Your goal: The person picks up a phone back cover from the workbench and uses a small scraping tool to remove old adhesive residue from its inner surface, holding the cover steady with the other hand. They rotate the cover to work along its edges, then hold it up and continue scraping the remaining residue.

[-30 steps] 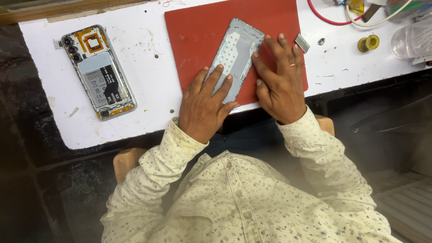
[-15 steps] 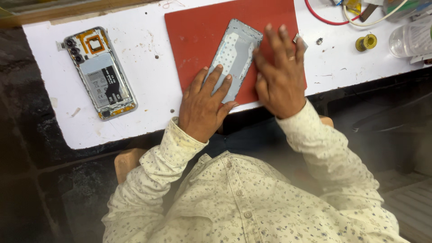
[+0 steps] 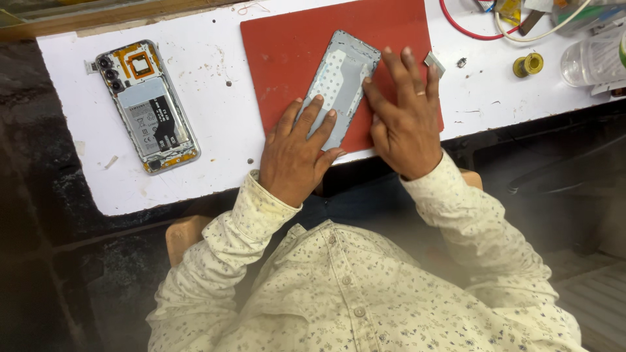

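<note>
Your left hand (image 3: 297,153) and right hand (image 3: 405,114) lie flat, fingers spread, pressing one grey phone panel (image 3: 342,81) onto one red mat (image 3: 287,45). Left of the mat lies one opened phone (image 3: 147,107). Right of it sit one solder spool (image 3: 527,64) and one red wire (image 3: 460,29).

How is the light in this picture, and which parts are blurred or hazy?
Head view: even, soft light on the white table and red mat, with only faint shadows under the left hand and right hand; the grey panel is sharp; the lower right looks hazy and washed out; the dark surroundings show little detail.
</note>
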Available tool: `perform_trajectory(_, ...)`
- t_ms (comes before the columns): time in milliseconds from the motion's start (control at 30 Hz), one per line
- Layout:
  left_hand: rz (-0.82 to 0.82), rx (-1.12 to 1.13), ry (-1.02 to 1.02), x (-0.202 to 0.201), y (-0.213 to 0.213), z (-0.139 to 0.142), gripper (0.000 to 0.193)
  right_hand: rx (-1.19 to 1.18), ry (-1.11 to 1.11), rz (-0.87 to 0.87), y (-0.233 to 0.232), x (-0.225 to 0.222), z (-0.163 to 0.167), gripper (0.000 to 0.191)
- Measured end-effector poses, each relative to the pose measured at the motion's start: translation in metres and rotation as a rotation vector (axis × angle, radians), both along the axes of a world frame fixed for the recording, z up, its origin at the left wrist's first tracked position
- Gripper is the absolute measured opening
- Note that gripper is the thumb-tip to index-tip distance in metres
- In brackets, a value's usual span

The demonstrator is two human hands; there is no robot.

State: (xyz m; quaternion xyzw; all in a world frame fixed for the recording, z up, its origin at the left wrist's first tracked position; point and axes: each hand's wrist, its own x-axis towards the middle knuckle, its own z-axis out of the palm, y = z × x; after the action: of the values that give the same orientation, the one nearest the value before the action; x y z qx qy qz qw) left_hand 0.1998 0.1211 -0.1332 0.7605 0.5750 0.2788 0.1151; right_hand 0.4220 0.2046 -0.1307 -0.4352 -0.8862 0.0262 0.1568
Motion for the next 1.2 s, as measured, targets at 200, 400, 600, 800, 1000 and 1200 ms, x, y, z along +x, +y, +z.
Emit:
perform_trajectory(200,-0.002,0.041,0.016,-0.001,0.000,-0.002,0.057,0.102,0.013,-0.084,0.020,0.004,-0.001,0.049)
perform_trajectory(400,-0.004,-0.002,-0.005,-0.001,0.001,0.000,0.058,0.040,-0.023,-0.032,0.000,-0.001,-0.002,0.056)
perform_trajectory(600,0.002,0.035,0.006,-0.001,-0.001,-0.002,0.056,0.102,-0.002,-0.098,0.017,0.003,-0.002,0.052)
perform_trajectory(800,0.000,0.022,0.006,0.000,0.002,-0.001,0.058,0.020,-0.041,-0.055,0.003,0.003,-0.002,0.056)
perform_trajectory(1000,-0.002,0.047,0.012,0.000,0.002,-0.004,0.057,0.160,-0.089,-0.087,0.021,-0.001,0.004,0.052)
perform_trajectory(1200,-0.011,0.047,-0.025,-0.001,0.004,-0.004,0.058,-0.063,0.398,-0.043,0.034,0.005,0.027,0.032)
